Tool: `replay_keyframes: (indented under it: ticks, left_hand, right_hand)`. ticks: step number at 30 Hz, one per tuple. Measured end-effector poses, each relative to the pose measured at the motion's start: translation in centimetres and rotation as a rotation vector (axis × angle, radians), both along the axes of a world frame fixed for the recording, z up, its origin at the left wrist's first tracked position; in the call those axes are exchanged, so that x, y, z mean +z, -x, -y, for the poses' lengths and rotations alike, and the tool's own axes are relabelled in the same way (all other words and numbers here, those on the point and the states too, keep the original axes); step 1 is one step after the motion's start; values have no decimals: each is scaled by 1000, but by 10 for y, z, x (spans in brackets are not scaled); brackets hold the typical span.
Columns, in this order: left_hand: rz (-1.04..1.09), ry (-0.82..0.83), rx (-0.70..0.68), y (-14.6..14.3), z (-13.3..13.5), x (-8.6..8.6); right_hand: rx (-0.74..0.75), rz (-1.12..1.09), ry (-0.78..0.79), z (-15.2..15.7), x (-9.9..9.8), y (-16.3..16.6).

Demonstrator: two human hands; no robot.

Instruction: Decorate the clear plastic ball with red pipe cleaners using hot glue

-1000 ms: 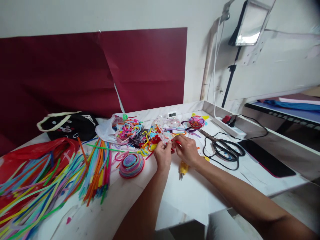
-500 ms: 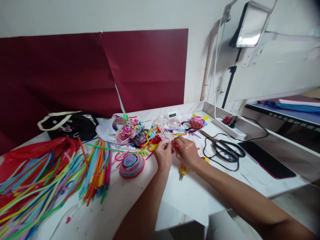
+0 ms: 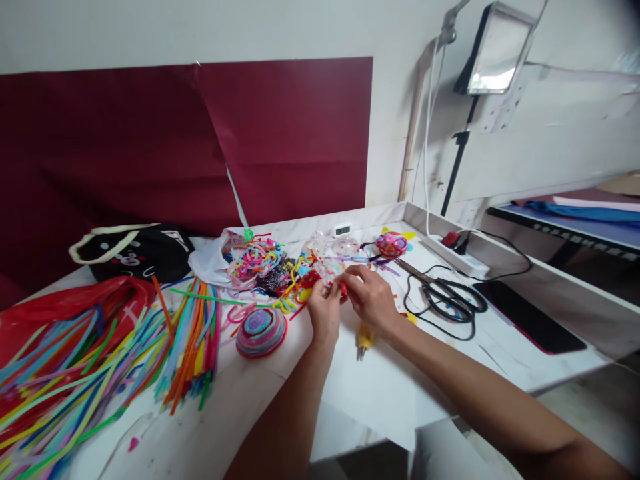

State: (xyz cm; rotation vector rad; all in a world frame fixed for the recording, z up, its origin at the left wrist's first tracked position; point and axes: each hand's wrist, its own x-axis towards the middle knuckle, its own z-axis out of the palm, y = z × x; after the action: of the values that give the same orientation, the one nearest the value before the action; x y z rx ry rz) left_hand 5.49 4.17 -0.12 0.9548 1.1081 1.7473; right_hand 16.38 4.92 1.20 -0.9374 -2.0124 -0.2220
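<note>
My left hand (image 3: 325,312) and my right hand (image 3: 373,299) meet above the white table, fingertips pinched close together. Between them shows a small red piece of pipe cleaner (image 3: 343,289), mostly covered by the fingers. Just below my right hand lies a yellow glue gun (image 3: 365,337), its metal nozzle toward me. Left of my left hand sits a dome (image 3: 261,331) of coiled pipe cleaners in blue, purple, pink and red. Behind the hands is a jumbled heap of bent, colourful pipe cleaner scraps (image 3: 300,277).
Long pipe cleaners (image 3: 195,347) spread across the left side, some in a red plastic bag (image 3: 120,293). A black bag (image 3: 133,253) stands behind. To the right are black-handled scissors (image 3: 453,300), a cable, a phone (image 3: 530,317) and a power strip (image 3: 463,257).
The view has shifted slightly. Both hands stay together, and my right fingers have turned a little around the red piece, which shows more plainly now.
</note>
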Motion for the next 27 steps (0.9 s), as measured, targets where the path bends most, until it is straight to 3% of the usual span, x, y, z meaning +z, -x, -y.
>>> replay_keyframes:
  ticks: [8, 14, 27]
  left_hand:
    - [44, -24, -59, -1, 4, 4]
    - [35, -34, -84, 0, 6, 3]
    - [61, -58, -113, -1, 7, 1]
  right_hand:
    - [102, -134, -66, -7, -3, -4]
    - [139, -280, 14, -13, -4, -5]
    - [149, -265, -9, -10, -2, -2]
